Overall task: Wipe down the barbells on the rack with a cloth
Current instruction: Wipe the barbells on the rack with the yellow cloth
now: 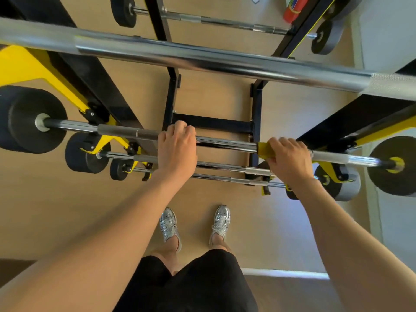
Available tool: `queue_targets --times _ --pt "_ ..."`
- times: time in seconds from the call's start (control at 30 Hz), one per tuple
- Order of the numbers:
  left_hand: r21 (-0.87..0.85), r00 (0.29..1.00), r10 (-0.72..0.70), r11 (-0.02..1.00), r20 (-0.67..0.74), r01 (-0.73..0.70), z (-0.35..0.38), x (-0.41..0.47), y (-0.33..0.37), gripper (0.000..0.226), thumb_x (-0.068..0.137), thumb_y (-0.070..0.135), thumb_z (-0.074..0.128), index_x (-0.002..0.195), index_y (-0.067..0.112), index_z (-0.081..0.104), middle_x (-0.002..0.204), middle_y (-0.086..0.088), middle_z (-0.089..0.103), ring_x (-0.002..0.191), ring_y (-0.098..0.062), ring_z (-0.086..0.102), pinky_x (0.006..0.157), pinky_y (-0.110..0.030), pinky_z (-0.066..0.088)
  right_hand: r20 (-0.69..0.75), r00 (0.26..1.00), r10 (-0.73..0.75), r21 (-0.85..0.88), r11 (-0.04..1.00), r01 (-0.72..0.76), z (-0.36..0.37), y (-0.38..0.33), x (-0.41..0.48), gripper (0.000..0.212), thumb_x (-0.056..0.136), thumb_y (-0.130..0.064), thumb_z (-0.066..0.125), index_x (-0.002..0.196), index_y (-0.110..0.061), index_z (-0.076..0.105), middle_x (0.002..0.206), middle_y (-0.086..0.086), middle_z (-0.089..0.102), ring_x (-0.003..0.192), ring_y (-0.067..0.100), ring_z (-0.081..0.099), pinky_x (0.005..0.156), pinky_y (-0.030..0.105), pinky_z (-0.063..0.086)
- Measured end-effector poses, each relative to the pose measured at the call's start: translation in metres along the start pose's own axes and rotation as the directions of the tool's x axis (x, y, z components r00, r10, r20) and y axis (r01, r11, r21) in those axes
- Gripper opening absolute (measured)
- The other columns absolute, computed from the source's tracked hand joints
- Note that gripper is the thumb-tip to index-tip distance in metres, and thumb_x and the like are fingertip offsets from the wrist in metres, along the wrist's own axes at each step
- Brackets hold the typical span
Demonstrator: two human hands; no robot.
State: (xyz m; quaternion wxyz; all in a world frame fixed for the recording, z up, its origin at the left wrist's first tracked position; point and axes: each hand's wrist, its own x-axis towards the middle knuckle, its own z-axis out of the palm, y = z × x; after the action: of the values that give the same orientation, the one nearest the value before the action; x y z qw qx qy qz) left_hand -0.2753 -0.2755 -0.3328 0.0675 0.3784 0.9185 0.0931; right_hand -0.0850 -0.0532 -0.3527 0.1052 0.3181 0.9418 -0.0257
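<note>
Wood floor [225, 97] below rack [213, 124]. Our L hand [177, 149] curls round barbell [225, 143]; R hand [289, 158] grips yellow cloth [264, 149] on it, apparently wrapped round. Blurred upper bar [202, 57] crosses ahead.

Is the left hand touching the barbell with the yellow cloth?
Touching. The head view shows the left hand curled over the barbell shaft.

Light was bright and even; glare streaked the nearest chrome bar [202, 61], which was blurred, and wide-angle distortion bent the edges
</note>
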Motion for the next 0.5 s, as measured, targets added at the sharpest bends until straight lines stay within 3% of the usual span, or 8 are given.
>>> queue_targets --times 0.07,0.13,0.2,0.3,0.37,0.43,0.5 --pt "-0.096 1.0 0.025 0.995 -0.005 -0.025 0.003 0.002 0.014 0.035 0.091 0.003 0.068 0.125 0.012 0.064 0.128 -0.007 0.059 0.117 -0.027 0.059 0.104 -0.045 0.045 0.113 0.977 0.181 -0.043 0.983 -0.177 -0.007 -0.018 0.016 0.029 0.09 -0.047 0.071 0.096 -0.022 0.058 0.081 -0.001 0.06 0.081 0.025 0.059 0.089 0.043 0.047" --pt "-0.216 0.999 0.044 0.975 -0.022 -0.047 0.005 0.003 0.03 0.043 0.087 -0.004 0.07 0.127 0.013 0.062 0.128 -0.005 0.061 0.119 -0.025 0.06 0.107 -0.043 0.046 0.209 0.956 0.207 -0.053 0.978 -0.201 -0.01 -0.055 0.034 0.026 0.092 -0.045 0.072 0.101 -0.022 0.064 0.085 0.001 0.061 0.085 0.024 0.059 0.094 0.044 0.045" --pt "-0.286 0.999 0.028 0.957 -0.04 -0.039 0.006 0.004 0.043 0.045 0.087 -0.006 0.069 0.126 0.014 0.062 0.126 -0.004 0.063 0.115 -0.023 0.062 0.102 -0.038 0.049 0.215 0.976 -0.009 0.067 0.998 -0.006 -0.006 -0.105 0.04 0.024 0.096 -0.039 0.069 0.113 -0.023 0.064 0.097 0.001 0.066 0.093 0.024 0.063 0.097 0.044 0.044" --pt "-0.317 0.996 -0.031 0.948 -0.083 0.004 0.004 0.006 0.052 0.036 0.091 -0.006 0.065 0.122 0.013 0.064 0.119 -0.006 0.064 0.104 -0.022 0.064 0.089 -0.03 0.052 0.054 0.952 -0.302 0.177 0.941 0.288 -0.004 -0.149 0.034 0.041 0.098 -0.025 0.063 0.137 -0.018 0.053 0.123 0.004 0.067 0.114 0.028 0.064 0.101 0.045 0.045" --pt "-0.307 0.995 -0.043 0.952 -0.093 0.012 0.003 0.009 0.055 0.034 0.091 -0.005 0.066 0.121 0.012 0.064 0.119 -0.007 0.064 0.103 -0.022 0.064 0.088 -0.035 0.056 0.057 0.923 -0.381 0.218 0.907 0.361 -0.009 -0.127 0.038 0.048 0.099 -0.026 0.064 0.143 -0.02 0.046 0.119 0.004 0.066 0.105 0.028 0.066 0.091 0.044 0.051" --pt "-0.295 0.997 -0.034 0.955 -0.07 0.012 0.004 0.011 0.06 0.034 0.091 -0.004 0.066 0.121 0.012 0.065 0.119 -0.006 0.064 0.105 -0.021 0.063 0.088 -0.037 0.056 0.095 0.923 -0.372 0.251 0.907 0.339 -0.01 -0.078 0.034 0.034 0.099 -0.036 0.064 0.128 -0.027 0.049 0.101 -0.003 0.065 0.087 0.021 0.065 0.08 0.04 0.054" --pt "-0.272 0.999 -0.007 0.962 -0.037 -0.004 0.009 0.013 0.074 0.034 0.09 -0.004 0.066 0.12 0.012 0.066 0.117 -0.005 0.065 0.105 -0.021 0.063 0.09 -0.04 0.057 0.08 0.95 -0.303 0.214 0.936 0.281 -0.006 -0.013 0.022 0.024 0.097 -0.036 0.066 0.11 -0.03 0.046 0.091 -0.007 0.06 0.082 0.018 0.062 0.08 0.038 0.051"
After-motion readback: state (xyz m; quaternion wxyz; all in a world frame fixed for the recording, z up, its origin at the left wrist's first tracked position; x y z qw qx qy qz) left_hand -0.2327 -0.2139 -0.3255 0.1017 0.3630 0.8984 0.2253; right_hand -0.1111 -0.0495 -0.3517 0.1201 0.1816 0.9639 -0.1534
